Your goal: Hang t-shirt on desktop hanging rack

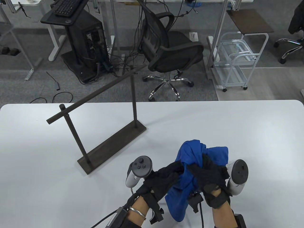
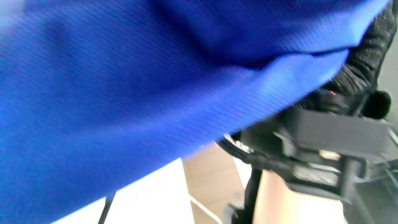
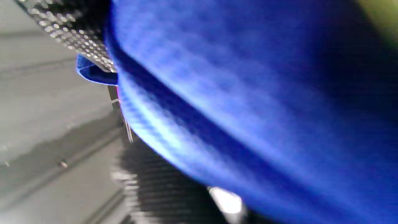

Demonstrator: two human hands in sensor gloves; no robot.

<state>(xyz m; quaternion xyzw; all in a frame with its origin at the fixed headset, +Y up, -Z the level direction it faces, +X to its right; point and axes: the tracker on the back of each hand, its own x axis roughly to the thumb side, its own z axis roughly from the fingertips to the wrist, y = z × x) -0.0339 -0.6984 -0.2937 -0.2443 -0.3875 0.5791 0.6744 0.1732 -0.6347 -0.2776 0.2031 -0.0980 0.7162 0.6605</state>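
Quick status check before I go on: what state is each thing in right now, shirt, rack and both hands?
Blue fabric t-shirt: bunched up, held between both hands, not on the rack.
Dark metal desktop hanging rack: upright on the white table, crossbar bare.
Left hand: grips the shirt's left side.
Right hand: grips the shirt's right side.

- My gloves are black knit, on my left hand (image 1: 163,181) and right hand (image 1: 209,180).
- The t-shirt (image 1: 187,163) is plain bright blue.
- The rack (image 1: 106,118), at ten o'clock, is dark brown.
- The table (image 1: 249,142) is white.
- The trackers (image 1: 141,167) are white with black faces.
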